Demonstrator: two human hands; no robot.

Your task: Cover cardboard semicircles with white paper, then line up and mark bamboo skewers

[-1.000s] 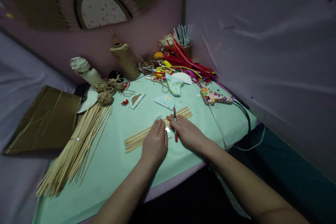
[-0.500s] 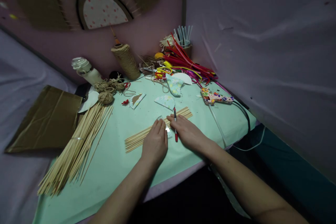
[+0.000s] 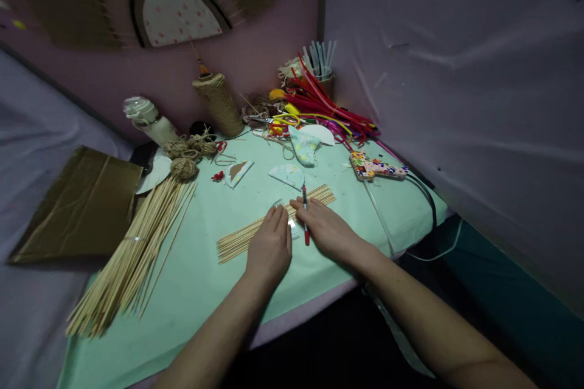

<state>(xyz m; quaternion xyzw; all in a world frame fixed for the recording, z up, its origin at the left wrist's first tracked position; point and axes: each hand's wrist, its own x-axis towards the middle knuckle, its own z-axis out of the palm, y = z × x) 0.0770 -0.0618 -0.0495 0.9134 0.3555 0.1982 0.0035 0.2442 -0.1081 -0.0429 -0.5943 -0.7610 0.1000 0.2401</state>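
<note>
A flat row of bamboo skewers [image 3: 237, 242] lies slantwise on the table in front of me. My left hand [image 3: 270, 237] rests on the middle of the row, its fingers stretched out flat. Under and between my hands shows a clear plastic strip [image 3: 293, 229] crossing the skewers; much of it is hidden. My right hand [image 3: 325, 225] lies over the row's right part with a red-capped pen [image 3: 306, 219] tucked between its fingers. Just beyond the skewers is a floral fabric half-circle [image 3: 287, 175].
A bundle of skewers [image 3: 132, 249] and a cardboard piece [image 3: 77, 206] lie left. Behind stand a twine spool [image 3: 219, 106] and a bottle [image 3: 150, 121], near red pipe cleaners [image 3: 319, 100]. A patterned glue gun [image 3: 376, 168] with its cord lies right, beside the wall.
The view has shifted very slightly. Both hands, the pen and the skewers stay in place.
</note>
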